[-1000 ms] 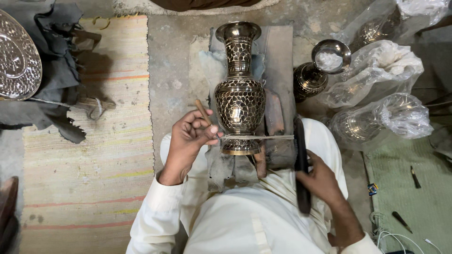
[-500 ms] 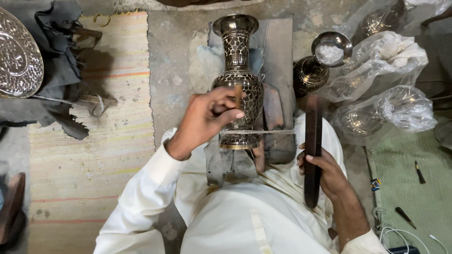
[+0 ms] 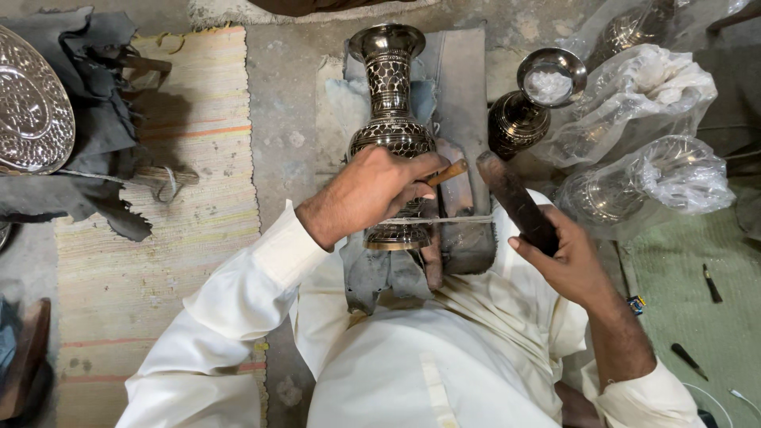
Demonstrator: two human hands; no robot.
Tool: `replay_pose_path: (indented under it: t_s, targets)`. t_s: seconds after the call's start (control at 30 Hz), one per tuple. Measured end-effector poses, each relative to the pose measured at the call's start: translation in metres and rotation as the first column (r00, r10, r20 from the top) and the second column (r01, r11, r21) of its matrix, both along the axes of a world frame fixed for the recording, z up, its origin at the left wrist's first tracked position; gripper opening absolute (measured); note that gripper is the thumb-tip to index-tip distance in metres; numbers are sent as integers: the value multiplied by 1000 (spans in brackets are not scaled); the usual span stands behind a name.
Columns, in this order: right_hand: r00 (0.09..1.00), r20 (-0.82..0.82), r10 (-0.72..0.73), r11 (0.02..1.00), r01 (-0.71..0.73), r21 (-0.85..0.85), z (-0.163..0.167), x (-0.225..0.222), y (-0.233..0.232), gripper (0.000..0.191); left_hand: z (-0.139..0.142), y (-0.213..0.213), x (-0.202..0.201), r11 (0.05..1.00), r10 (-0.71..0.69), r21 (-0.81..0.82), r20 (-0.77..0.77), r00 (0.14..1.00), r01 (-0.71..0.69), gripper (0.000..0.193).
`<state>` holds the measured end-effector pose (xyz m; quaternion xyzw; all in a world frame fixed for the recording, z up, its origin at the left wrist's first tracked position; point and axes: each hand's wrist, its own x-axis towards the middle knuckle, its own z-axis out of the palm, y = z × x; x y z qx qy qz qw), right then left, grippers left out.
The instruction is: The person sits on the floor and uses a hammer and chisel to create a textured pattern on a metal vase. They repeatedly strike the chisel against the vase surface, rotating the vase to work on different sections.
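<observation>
Resting on the engraved brass vase (image 3: 391, 127), left hand (image 3: 372, 190) pinches a small wooden-handled chisel (image 3: 446, 172) against its belly. Right hand (image 3: 567, 257) grips a dark wooden mallet (image 3: 515, 202), raised just beside. Vase lies over grey cloth (image 3: 456, 87) on the lap; plastic-wrapped vases (image 3: 650, 178) sit nearby on the right.

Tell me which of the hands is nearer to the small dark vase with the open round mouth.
Right. The right hand grips a dark baton just below the small dark vase. The left hand rests farther left on the tall patterned vase, holding a thin wooden-handled tool.
</observation>
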<state>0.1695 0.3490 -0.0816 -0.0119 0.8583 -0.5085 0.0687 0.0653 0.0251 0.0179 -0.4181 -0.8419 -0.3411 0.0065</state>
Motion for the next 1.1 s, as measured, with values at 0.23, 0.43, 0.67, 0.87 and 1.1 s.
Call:
replay_pose_path:
  t_s: [0.23,0.43,0.67,0.87,1.1]
  targets:
    - [921,-361,-145,919,260,295,50,-11,-19,42,-3,3,0,999,2,-44,-11,1000,-2,34]
    - [797,-564,216,809,178,561,81,-28,-12,42,-6,1,1,1000,3,-20,-84,996,-5,30]
    - [844,-530,87,871,194,451,80,-33,-7,35,-8,1,0,999,9,-39,-33,999,-10,32]
    - [814,-558,160,845,179,503,74,-32,-10,37,-7,3,-3,997,1,-76,-64,998,-6,32]
    - [747,-608,269,786,195,587,70,-32,-12,34,-9,3,-5,998,-19,-64,-45,999,16,39]
